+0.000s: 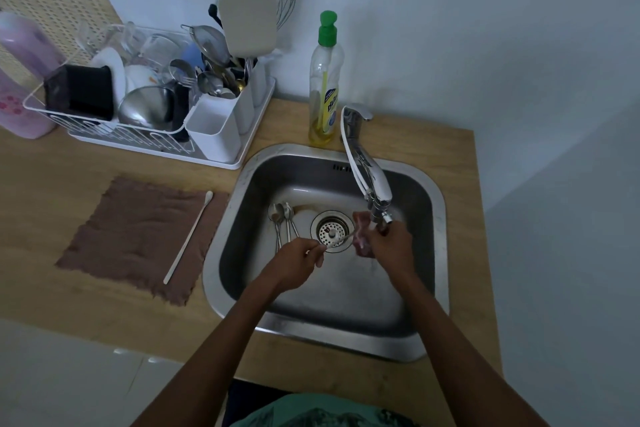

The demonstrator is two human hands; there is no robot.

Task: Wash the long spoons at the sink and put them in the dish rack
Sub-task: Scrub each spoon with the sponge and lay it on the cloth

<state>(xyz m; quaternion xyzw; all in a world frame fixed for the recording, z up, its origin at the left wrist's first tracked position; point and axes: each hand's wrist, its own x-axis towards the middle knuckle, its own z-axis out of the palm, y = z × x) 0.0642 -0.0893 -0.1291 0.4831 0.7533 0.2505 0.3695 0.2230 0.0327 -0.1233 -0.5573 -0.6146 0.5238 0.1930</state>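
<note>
Steel long spoon pinched in the left hand, right hand gripping a pink sponge, three spoons lying in the sink.

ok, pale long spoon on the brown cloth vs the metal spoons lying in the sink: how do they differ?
The pale long spoon lies alone on the brown cloth, outside the steel sink; the metal spoons lie bunched on the basin floor beside the drain. The pale one is matte and looks longer; the metal ones are shiny. Neither is held.
</note>
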